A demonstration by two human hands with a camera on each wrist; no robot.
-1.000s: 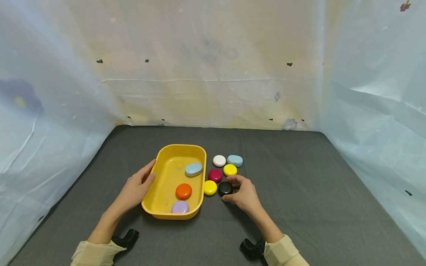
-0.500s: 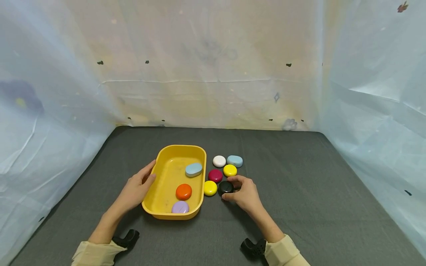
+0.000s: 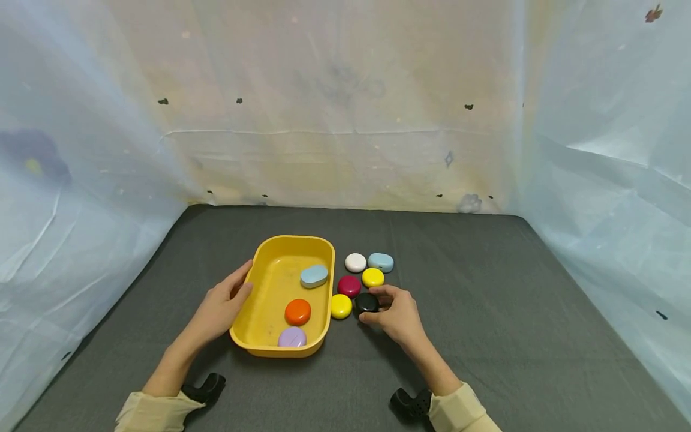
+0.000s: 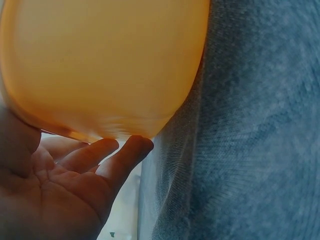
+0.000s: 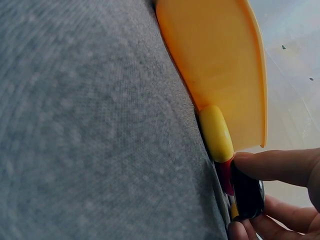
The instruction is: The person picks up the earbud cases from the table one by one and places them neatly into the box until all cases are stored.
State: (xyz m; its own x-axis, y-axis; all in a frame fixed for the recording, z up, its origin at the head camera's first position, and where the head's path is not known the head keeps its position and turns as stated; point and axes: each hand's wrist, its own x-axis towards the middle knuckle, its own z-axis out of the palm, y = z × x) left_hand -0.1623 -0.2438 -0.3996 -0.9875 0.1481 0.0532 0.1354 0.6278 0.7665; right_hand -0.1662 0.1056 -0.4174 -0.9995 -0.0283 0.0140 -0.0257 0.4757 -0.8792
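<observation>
My right hand [image 3: 398, 315] pinches a glossy black round piece [image 3: 367, 303] between thumb and fingers. In the right wrist view this black piece [image 5: 247, 192] overlaps a dark red piece, with a yellow piece [image 5: 216, 133] just above it. A yellow tray [image 3: 264, 306] stands to the left, its near side toward me. Against the tray's left side rests my left hand [image 3: 220, 306]; in the left wrist view its extended fingers [image 4: 112, 155] touch the outer wall [image 4: 110, 70]. Inside the tray lie a light blue oval piece [image 3: 314, 276], an orange one [image 3: 298, 312] and a lilac one [image 3: 292, 336].
Right of the tray, a yellow piece [image 3: 341, 306], a dark red one [image 3: 349, 286], another yellow one [image 3: 373, 277], a white one [image 3: 355, 262] and a light blue one [image 3: 381, 261] crowd together. Grey cloth [image 3: 486, 300] covers the table. Pale printed curtains [image 3: 335, 120] hang behind.
The black piece has tilted and shifted very slightly within my right fingers; its grooved top no longer shows. My left hand and the tray stay in place.
</observation>
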